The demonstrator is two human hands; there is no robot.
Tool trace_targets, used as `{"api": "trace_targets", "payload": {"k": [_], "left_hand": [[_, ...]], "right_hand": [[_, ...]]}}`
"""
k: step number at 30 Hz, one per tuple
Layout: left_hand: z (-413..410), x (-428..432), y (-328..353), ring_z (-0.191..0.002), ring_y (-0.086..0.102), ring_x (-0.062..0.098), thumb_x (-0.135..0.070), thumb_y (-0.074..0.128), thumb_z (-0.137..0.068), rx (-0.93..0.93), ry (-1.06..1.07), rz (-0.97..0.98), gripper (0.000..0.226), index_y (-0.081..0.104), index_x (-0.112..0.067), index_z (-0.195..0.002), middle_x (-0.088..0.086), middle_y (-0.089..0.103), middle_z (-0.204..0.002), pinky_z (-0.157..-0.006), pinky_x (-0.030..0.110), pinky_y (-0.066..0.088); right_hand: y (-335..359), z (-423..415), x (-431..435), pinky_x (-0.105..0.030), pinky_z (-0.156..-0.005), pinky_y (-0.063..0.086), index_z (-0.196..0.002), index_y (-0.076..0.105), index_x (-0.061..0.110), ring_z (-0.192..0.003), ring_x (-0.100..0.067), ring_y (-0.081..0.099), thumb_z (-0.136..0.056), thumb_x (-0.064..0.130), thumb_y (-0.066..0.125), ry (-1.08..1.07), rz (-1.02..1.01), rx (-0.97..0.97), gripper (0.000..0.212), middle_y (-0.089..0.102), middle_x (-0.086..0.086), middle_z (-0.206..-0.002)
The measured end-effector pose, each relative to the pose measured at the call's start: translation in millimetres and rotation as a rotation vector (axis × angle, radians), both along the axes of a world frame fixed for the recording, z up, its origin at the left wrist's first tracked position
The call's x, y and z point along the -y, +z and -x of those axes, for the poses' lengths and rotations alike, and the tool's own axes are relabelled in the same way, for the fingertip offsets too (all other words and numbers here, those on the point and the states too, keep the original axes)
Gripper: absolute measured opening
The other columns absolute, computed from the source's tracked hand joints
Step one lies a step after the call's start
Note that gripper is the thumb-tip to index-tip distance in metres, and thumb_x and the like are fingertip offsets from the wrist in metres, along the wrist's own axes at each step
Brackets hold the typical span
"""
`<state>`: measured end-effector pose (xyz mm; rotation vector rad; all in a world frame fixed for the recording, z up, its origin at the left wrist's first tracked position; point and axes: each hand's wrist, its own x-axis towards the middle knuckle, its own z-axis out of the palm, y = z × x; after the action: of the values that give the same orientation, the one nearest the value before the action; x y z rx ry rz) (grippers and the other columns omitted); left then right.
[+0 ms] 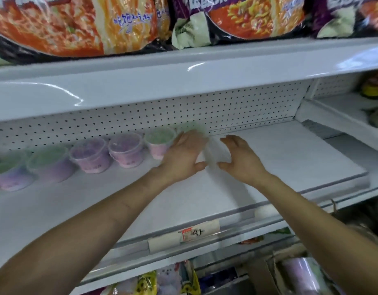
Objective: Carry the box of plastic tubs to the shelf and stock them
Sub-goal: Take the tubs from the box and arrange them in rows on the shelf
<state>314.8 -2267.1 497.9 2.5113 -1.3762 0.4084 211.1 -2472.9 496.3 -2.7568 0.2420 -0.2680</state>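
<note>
Several plastic tubs with clear lids stand in a row along the perforated back wall of the white shelf (pixel 205 201): two with purple contents (pixel 90 155) (pixel 126 149) and one with green (pixel 160 139). Another tub (pixel 213 152), blurred by motion, has a green top and a pale body. It sits at the right end of the row, between my two hands. My left hand (pixel 183 156) cups its left side and my right hand (pixel 241 158) its right side, thumbs low, fingers spread. At the bottom right, the cardboard box (pixel 262 275) holds more wrapped tubs (pixel 299 271).
Large instant-noodle packs (pixel 77 24) fill the shelf above, whose front edge (pixel 183 77) overhangs my hands. The shelf to the right of the held tub is bare white board (pixel 290 150). A price label (pixel 196 233) is on the shelf rail. Snack packets (pixel 162 279) lie below.
</note>
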Motion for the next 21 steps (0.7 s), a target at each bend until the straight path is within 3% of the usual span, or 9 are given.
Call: {"api": "trace_targets", "payload": {"k": [4, 6, 8, 10, 17, 21], "left_hand": [[30.6, 50.4, 4.0, -0.159, 0.007, 0.026, -0.061, 0.072, -0.086, -0.112, -0.059, -0.099, 0.102, 0.021, -0.023, -0.165, 0.004, 0.007, -0.174, -0.126, 0.052, 0.020], [48.7, 73.8, 5.1, -0.159, 0.004, 0.027, -0.067, 0.071, -0.084, -0.132, -0.106, -0.121, 0.107, 0.017, -0.024, -0.166, 0.002, 0.000, -0.174, -0.124, 0.055, 0.023], [69.3, 96.7, 5.1, -0.158, 0.006, 0.028, -0.069, 0.071, -0.083, -0.149, -0.177, -0.127, 0.109, 0.015, -0.025, -0.166, 0.001, -0.001, -0.174, -0.121, 0.055, 0.024], [91.1, 117.9, 3.4, -0.156, 0.011, 0.031, -0.070, 0.071, -0.082, -0.154, -0.273, -0.121, 0.108, 0.017, -0.027, -0.165, 0.002, 0.001, -0.173, -0.119, 0.055, 0.028], [180.7, 169.1, -23.1, -0.147, 0.029, 0.037, -0.062, 0.076, -0.079, -0.171, -0.548, -0.131, 0.098, 0.032, -0.028, -0.160, 0.008, 0.017, -0.169, -0.112, 0.056, 0.041], [219.9, 190.3, -41.3, -0.151, 0.026, 0.037, -0.062, 0.071, -0.083, -0.130, -0.585, -0.223, 0.097, 0.025, -0.027, -0.161, 0.011, 0.016, -0.170, -0.114, 0.059, 0.039]], "right_hand": [[-1.7, 59.3, 20.3, -0.050, -0.118, 0.037, -0.157, 0.041, 0.013, -0.149, -0.036, 0.037, -0.076, 0.051, 0.082, -0.161, 0.122, 0.037, 0.099, 0.039, -0.016, -0.161], [-3.7, 97.4, 30.0, -0.055, -0.120, 0.033, -0.154, 0.043, 0.013, -0.149, -0.039, 0.035, -0.073, 0.063, 0.070, -0.267, 0.197, 0.068, 0.099, 0.042, -0.016, -0.158], [-5.0, 140.5, 40.2, -0.057, -0.123, 0.028, -0.155, 0.041, 0.017, -0.153, -0.039, 0.029, -0.070, 0.070, 0.063, -0.386, 0.221, 0.065, 0.103, 0.040, -0.014, -0.160], [-10.5, 183.9, 51.8, -0.056, -0.123, 0.027, -0.157, 0.037, 0.022, -0.154, -0.037, 0.025, -0.068, 0.072, 0.069, -0.508, 0.212, 0.032, 0.107, 0.036, -0.011, -0.163], [-41.2, 334.0, 62.8, -0.052, -0.114, 0.041, -0.150, 0.046, 0.026, -0.142, -0.033, 0.040, -0.063, 0.076, 0.059, -0.826, 0.106, -0.005, 0.100, 0.047, -0.008, -0.150], [-64.2, 387.9, 69.5, -0.048, -0.115, 0.037, -0.154, 0.041, 0.023, -0.142, -0.030, 0.037, -0.071, 0.065, 0.077, -0.946, 0.048, -0.075, 0.100, 0.043, -0.006, -0.152]]}}
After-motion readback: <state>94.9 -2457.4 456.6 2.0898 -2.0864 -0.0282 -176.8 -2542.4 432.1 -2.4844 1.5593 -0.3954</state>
